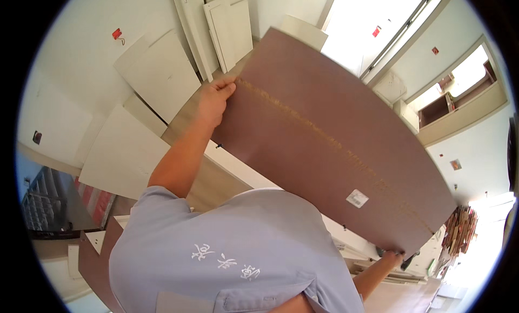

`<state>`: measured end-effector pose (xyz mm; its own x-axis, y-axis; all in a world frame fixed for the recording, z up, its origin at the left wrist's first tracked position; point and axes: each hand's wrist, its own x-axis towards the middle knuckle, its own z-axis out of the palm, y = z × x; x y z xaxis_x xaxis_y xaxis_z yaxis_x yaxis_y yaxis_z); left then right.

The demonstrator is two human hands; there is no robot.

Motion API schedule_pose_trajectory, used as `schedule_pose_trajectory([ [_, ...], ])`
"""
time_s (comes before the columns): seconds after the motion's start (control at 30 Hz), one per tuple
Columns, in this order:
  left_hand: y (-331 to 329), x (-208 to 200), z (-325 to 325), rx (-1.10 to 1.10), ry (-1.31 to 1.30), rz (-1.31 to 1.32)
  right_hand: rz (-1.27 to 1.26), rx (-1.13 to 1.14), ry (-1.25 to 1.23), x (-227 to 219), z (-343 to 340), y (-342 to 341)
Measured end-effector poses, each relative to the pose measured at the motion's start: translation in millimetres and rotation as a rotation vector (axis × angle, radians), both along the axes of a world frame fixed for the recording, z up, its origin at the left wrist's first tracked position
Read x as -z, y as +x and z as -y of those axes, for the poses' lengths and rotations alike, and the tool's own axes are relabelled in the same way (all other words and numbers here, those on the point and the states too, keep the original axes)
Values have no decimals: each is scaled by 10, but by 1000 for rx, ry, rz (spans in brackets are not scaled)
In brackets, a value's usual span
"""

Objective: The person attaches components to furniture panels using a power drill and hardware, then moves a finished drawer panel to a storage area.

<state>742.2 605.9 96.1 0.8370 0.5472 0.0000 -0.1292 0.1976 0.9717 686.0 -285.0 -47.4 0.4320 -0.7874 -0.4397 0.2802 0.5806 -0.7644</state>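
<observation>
Across mid-view, lg. flat brown rectangular board [338,132] slants lengthwise upper L to lower R, L hand's [214,103] fingers clamped on its L end, R hand [390,257] at lower R, grip unclear.

A long brown board [319,97] is slanting down rightward, showing a yellowish streak [304,122] and white label [357,198].

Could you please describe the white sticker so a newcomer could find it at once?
Start with the big brown panel between the left hand and the right hand. On its face, below the yellowish streak and nearer the right hand, is the sticker: small, four-sided, the only white patch on the brown.
</observation>
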Motion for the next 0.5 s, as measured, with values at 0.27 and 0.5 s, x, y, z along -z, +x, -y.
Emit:
schedule_pose_trajectory([
  [0.27,-481,-960,-194,-3,43,46,-65,85,-131,-476,-257,-501],
  [0.5,-476,-1025,-216,37,64,17,-137,183,73,-624,-384,-558],
])
